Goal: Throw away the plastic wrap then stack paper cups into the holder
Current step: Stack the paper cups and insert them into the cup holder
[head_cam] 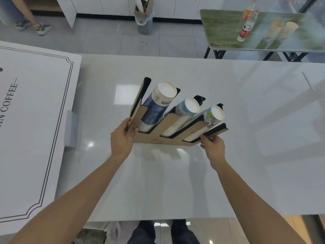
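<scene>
Head view looks straight down onto a glossy white surface (175,182), and both hands are on the wooden cup holder (175,121) sitting roughly mid-surface. The left hand (122,138) has its fingers wrapped around the holder's left end panel, thumb on the outer side, so it's properly gripping it. The right hand (213,147) pinches the near right corner of the holder with its fingertips, under that dark-edged end slat. Can't tell whether the holder is resting flat on the surface or lifted a bit; it does look tipped away from the person.

The holder has three slots and all three are loaded with paper cup stacks lying at a slant, bottoms pointing up and away. Left slot: the biggest stack, blue-and-white cups (156,106). Middle slot: light blue-and-white stack (185,111). Right slot: the smallest stack, with a greenish print (213,114).

Off to the left there's a big white board (35,120) with a double-line border and "COFFEE" printed on it, overlapping the surface's edge. Across the floor is a bin (145,20) stuffed with cardboard and a white bag liner. Top right, a glass-topped table (228,27) holds a couple of bottles (246,30) and two paper cups lying on their sides (283,31). Someone's legs and sneakers (43,28) show at the top left.
</scene>
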